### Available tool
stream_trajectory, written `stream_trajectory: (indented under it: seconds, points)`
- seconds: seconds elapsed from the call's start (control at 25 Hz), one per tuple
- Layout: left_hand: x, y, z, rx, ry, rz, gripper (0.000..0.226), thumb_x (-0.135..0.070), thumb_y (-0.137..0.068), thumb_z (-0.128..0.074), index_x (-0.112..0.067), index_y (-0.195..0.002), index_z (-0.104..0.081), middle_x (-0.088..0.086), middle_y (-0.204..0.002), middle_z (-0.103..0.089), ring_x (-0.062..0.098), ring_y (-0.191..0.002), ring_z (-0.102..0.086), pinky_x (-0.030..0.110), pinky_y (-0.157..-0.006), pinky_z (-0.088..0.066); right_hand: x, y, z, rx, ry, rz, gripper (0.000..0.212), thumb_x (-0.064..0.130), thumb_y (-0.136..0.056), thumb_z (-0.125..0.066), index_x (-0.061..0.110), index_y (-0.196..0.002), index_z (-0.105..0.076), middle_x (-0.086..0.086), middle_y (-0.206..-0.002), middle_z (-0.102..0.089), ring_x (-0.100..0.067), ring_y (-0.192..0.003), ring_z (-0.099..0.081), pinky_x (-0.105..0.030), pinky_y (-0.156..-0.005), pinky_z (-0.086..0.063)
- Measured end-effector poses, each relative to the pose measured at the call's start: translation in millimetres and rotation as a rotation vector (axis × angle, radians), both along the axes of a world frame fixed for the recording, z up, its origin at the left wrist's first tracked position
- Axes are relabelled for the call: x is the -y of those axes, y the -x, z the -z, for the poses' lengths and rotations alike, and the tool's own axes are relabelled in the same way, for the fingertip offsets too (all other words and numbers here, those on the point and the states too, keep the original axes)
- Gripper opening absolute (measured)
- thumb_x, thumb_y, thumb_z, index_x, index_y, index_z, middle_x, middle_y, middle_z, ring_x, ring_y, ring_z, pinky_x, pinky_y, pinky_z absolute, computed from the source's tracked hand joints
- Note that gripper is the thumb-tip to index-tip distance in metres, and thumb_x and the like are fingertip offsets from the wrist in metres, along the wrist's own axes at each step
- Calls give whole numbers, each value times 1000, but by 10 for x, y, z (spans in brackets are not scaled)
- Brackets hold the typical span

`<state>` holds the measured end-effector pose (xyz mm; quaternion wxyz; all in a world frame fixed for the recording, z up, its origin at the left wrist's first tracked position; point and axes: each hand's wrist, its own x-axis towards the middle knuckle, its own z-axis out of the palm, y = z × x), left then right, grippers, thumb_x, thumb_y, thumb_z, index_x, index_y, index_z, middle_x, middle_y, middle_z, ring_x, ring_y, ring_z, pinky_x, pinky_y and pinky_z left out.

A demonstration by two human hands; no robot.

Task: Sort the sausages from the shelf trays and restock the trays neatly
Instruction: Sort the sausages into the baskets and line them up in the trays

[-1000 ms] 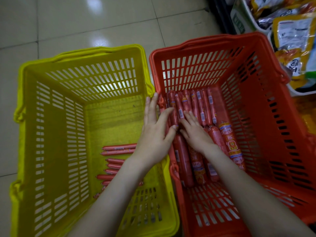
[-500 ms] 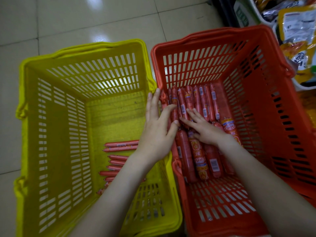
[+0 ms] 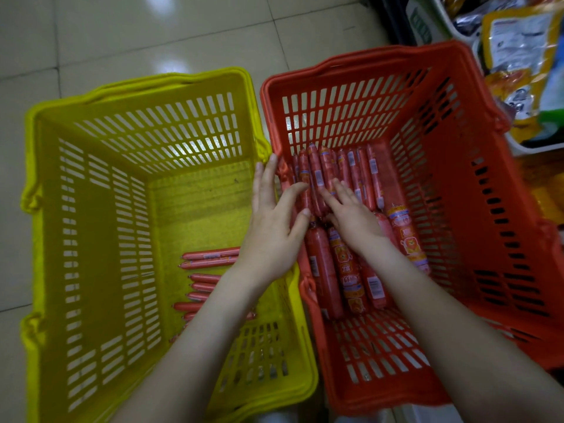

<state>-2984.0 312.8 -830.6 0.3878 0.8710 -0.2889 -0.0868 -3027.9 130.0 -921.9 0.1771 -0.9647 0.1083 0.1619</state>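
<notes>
Sausages are partly sorted: slim ones in a row at the far end of the orange basket, thick sausages nearer, more slim ones in the yellow basket. Restocking remains. The left hand and right hand rest flat-fingered on the slim row, apparently gripping nothing.

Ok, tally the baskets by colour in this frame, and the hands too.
Yellow basket: 1
Red basket: 1
Hands: 2, left hand and right hand
Total: 4
Sausages are partly hidden, so not counted.
</notes>
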Motion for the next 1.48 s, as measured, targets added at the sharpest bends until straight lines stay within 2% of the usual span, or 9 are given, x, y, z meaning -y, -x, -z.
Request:
stream_trajectory:
  seconds: [0.12, 0.24, 0.4, 0.56, 0.76, 1.04, 1.2, 1.32, 1.48]
  points:
    - [-29, 13, -94, 8, -80, 7, 41, -31, -89, -49, -18, -127, -59, 18, -158, -8, 27, -145, 5, 22, -115, 9, -16, 447, -564, 45, -25, -21, 64, 19, -97, -48, 19, -152, -17, -6, -159, -14, -19, -146, -14, -35, -117, -21]
    - [93, 158, -437, 15, -153, -12, 41, -28, -87, -46, -11, -118, -65, 30, -142, -39, 47, -136, -28, 49, -115, -22, 11, 1027, -1400, 103, 29, -20, 58, 20, -95, -51, 14, -149, -28, -7, -153, -31, -21, -141, -31, -33, -111, -29]
    - [330, 671, -1514, 49, -59, 185, 49, -34, -84, -35, -8, -110, -67, 18, -117, -61, 38, -109, -58, 43, -97, -45, -60, 1685, -2706, 275, 131, 85, 52, 23, -91, -54, 10, -140, -43, -9, -138, -49, -26, -128, -47, -37, -104, -41]
    - [297, 1514, -2611, 186, 101, 399, 40, -28, -85, -42, -10, -113, -64, 11, -113, -63, 33, -104, -59, 43, -92, -48, -452, 2514, -3936, 451, 216, 234, 45, 18, -89, -60, 8, -132, -50, -9, -129, -55, -26, -121, -51, -37, -102, -40]
    - [227, 2609, -3383, 334, 170, 623, 37, -25, -88, -43, -11, -117, -60, 14, -112, -62, 37, -103, -59, 47, -83, -50, -858, 3777, -4666, 510, 386, 424, 45, 17, -91, -59, 7, -134, -49, -11, -128, -55, -28, -121, -50, -39, -98, -44]
    - [638, 3636, -3383, 401, 102, 915, 28, -17, -94, -51, -14, -121, -58, 10, -113, -60, 32, -104, -57, 42, -81, -47, -811, 5297, -4317, 399, 457, 744, 50, 22, -97, -51, 9, -143, -37, -9, -140, -45, -26, -127, -44, -34, -99, -40]
    - [1098, 4006, -2882, 310, 34, 1183, 30, -17, -95, -52, -15, -125, -57, 6, -123, -58, 26, -111, -56, 38, -91, -45, -713, 5987, -3574, 265, 368, 899, 52, 19, -97, -51, 7, -145, -34, -13, -141, -45, -29, -130, -43, -39, -101, -43]
    - [1427, 4282, -2192, 271, -75, 1308, 31, -19, -95, -51, -14, -125, -59, 6, -123, -59, 26, -113, -56, 39, -95, -45, -680, 6397, -2931, 78, 262, 973, 57, 21, -99, -46, 12, -150, -21, -10, -149, -35, -24, -137, -34, -34, -109, -34]
    - [1557, 4711, -1019, 317, -202, 1445, 44, -29, -82, -39, -11, -108, -69, 10, -103, -67, 31, -85, -67, 34, -70, -57, -721, 6801, -1956, -190, 125, 1052, 64, 28, -100, -38, 19, -153, -3, -1, -156, -19, -17, -142, -22, -31, -112, -22]
